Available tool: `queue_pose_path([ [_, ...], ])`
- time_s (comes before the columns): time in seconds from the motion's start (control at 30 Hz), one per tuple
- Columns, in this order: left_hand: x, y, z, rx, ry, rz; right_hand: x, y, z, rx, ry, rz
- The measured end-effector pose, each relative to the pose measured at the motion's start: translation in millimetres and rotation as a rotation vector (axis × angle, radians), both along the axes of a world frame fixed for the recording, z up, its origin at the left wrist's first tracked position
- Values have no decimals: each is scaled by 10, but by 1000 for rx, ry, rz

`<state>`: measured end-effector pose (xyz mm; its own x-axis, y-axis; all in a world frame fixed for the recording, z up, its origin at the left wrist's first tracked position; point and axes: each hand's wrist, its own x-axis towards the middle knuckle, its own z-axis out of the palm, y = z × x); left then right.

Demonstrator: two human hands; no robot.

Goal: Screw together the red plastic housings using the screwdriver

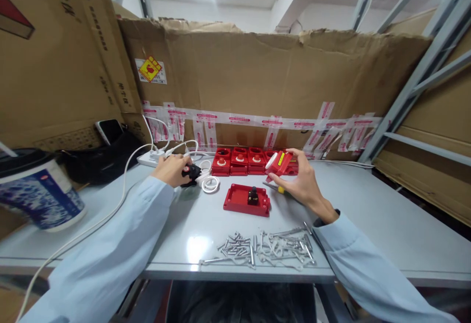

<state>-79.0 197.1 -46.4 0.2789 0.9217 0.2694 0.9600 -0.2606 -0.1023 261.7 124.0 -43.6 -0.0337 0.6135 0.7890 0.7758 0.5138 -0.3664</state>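
My right hand [300,183] is closed around a small red box-shaped part [278,162] with a yellow label, held just above the table. A screwdriver with a yellow tip [274,187] lies under that hand. My left hand [172,170] is closed on a small black object [192,172] at the table's left side, beside a coiled white cable [210,183]. Between the hands lies a flat red base plate [246,199] with a black knob in its middle. A row of red units [241,160] stands against the cardboard wall behind.
A heap of metal screws and brackets [263,247] lies near the front edge of the grey table [368,215]. A white power strip [152,156] and cables sit at back left, next to a black bag [99,161] and a white-blue bucket [37,193]. Cardboard walls surround the table.
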Motion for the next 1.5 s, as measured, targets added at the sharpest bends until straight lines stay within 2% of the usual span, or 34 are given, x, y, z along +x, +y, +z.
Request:
queue_pose_path([
  [0.03,45,-56,54,32,-66,-48,7,1,0,2,14,-7],
  [0.07,123,-120,100,73,-162,-153,14,2,0,2,33,-11],
  [0.17,517,-300,150,44,-495,-660,35,6,-5,7,80,-15],
  [0.2,673,-340,133,-1,-546,-786,41,8,-7,8,87,-14],
  [0.27,959,-373,60,-69,-588,-947,50,11,-9,14,85,-14],
  [0.33,1160,-352,-37,-101,-616,-992,55,14,-9,17,75,-11],
  [0.5,1264,-252,-219,-192,-610,-980,52,17,-9,22,56,-19],
  [0.73,1200,-217,-256,-280,-647,-995,37,26,-24,18,57,-19],
  [0.9,1211,-210,-306,-254,-616,-988,36,33,-24,35,46,-35],
  [1.0,1167,-229,-253,-169,-596,-990,41,32,-24,34,40,-35],
  [1.1,969,-257,-65,-71,-595,-980,45,25,-18,36,40,-39],
  [1.2,587,-243,121,0,-542,-826,40,17,-8,52,48,-55],
  [1.27,293,-191,142,-40,-413,-680,30,14,-5,60,53,-50],
  [1.4,-117,-29,-83,-301,-194,-421,10,16,-16,52,47,-48],
  [1.5,-185,54,-286,-336,-112,-329,8,21,-24,49,37,-53],
])
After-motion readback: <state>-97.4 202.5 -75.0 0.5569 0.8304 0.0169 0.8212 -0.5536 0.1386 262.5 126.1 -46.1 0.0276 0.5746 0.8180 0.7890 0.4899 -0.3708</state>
